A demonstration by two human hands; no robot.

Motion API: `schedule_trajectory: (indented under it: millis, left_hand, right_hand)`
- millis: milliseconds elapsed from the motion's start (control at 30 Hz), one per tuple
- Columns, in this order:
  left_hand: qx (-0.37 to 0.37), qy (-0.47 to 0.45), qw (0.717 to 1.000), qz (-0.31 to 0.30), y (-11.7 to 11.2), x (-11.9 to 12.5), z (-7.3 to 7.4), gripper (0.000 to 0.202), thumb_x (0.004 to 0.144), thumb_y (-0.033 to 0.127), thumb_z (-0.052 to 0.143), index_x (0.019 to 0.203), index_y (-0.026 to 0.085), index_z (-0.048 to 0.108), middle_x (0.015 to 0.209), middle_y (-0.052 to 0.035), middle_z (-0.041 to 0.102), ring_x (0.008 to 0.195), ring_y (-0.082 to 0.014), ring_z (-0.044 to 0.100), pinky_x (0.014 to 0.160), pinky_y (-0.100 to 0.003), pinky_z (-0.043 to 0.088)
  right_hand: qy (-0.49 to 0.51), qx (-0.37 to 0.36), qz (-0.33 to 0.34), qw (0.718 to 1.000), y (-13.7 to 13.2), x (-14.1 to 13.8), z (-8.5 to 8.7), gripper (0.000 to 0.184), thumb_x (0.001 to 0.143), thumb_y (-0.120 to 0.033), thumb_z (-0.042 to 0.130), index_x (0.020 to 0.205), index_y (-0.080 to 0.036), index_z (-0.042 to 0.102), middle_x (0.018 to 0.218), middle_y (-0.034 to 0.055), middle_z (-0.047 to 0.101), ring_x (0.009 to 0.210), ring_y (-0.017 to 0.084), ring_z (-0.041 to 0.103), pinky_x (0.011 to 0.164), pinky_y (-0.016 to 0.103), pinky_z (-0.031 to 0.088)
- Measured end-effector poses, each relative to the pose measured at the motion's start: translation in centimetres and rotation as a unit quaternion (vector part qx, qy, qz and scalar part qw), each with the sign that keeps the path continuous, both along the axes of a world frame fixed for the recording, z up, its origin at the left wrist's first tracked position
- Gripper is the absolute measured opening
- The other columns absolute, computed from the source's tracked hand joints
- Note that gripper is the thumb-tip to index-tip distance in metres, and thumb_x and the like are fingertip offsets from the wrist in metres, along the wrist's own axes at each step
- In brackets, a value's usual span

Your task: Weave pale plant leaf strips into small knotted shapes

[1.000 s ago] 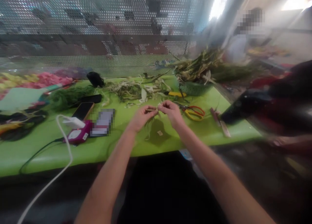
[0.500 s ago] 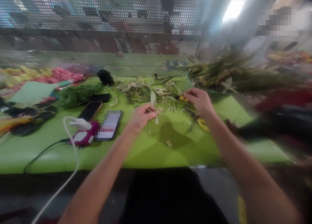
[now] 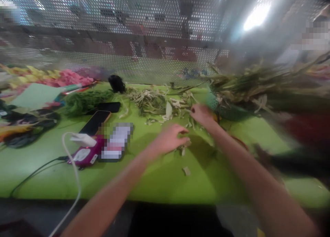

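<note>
My left hand [image 3: 171, 139] is low over the middle of the green table, its thumb and forefinger apart. Pale, dry plant scraps [image 3: 183, 149] are just under the thumb, and blur hides whether they touch it. Further out, my right hand [image 3: 202, 114] has its fingertips pinched together at the right edge of a heap of dried stems and leaves [image 3: 149, 101]. What lies in that pinch is too small to make out. A broad pale leaf [image 3: 168, 110] sticks up from the heap between the hands.
At left are a phone with a lit screen [image 3: 117, 140], a dark phone [image 3: 95, 123] and a purple device [image 3: 86, 156] with a white cable. Green fibre [image 3: 85, 101] lies behind them. A green basket [image 3: 212, 101] with long dried stalks stands right. A person's dark sleeve [image 3: 296, 165] reaches in.
My left hand has come nearer and to the right, and its pinch has opened. The right hand has left the yellow object and sits lower. The whole view has shifted slightly.
</note>
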State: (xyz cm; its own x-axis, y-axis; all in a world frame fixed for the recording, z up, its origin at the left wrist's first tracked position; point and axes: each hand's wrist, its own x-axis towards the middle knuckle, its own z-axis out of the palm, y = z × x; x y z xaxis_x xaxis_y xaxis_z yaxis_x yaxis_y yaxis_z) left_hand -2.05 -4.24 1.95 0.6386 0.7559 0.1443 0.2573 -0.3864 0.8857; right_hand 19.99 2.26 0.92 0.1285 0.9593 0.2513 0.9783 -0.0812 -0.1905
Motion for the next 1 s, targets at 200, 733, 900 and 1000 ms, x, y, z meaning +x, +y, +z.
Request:
schedule_trajectory:
  millis: [200, 733, 900, 1000]
  left_hand:
    - [0.002, -0.109, 0.976, 0.188, 3.3, -0.3, 1.8, 0.026, 0.079, 0.029, 0.068, 0.103, 0.019, 0.068, 0.105, -0.0104, 0.065, 0.091, -0.0214, 0.058, 0.086, -0.037, 0.044]
    - [-0.234, -0.268, 0.913, 0.198, 5.5, 0.1, -1.6, 0.032, 0.071, 0.046, 0.072, 0.086, 0.017, 0.074, 0.072, -0.0018, 0.063, 0.06, -0.0096, 0.047, 0.059, -0.025, 0.035]
    - [-0.282, -0.34, 0.873, 0.208, 5.3, 0.3, -1.3, 0.025, 0.07, 0.038, 0.073, 0.084, 0.017, 0.075, 0.068, -0.0004, 0.06, 0.059, -0.0075, 0.044, 0.056, -0.023, 0.033]
    - [-0.28, -0.34, 0.873, 0.21, 5.2, 0.3, -1.3, 0.026, 0.072, 0.038, 0.072, 0.088, 0.017, 0.075, 0.074, -0.0008, 0.064, 0.058, -0.0067, 0.042, 0.055, -0.023, 0.032]
  right_hand:
    - [0.128, 0.058, 0.078, 0.987, -1.3, 0.0, 2.3, 0.01, 0.074, -0.026, 0.067, 0.081, -0.02, 0.073, 0.082, 0.0041, 0.074, 0.073, 0.019, 0.063, 0.064, 0.029, 0.041]
    - [0.102, 0.298, 0.219, 0.923, -4.8, -2.9, 5.8, 0.032, 0.083, -0.024, 0.065, 0.115, -0.031, 0.065, 0.117, 0.0058, 0.063, 0.115, 0.031, 0.053, 0.099, 0.053, 0.039]
    - [0.106, 0.282, 0.282, 0.911, -6.0, -5.2, 5.2, 0.041, 0.084, -0.021, 0.063, 0.12, -0.039, 0.061, 0.123, 0.0045, 0.057, 0.117, 0.031, 0.052, 0.096, 0.052, 0.045]
    - [0.122, 0.297, 0.275, 0.906, -6.5, -6.1, 5.1, 0.051, 0.084, -0.02, 0.063, 0.131, -0.039, 0.054, 0.14, 0.0056, 0.045, 0.125, 0.032, 0.047, 0.096, 0.05, 0.048]
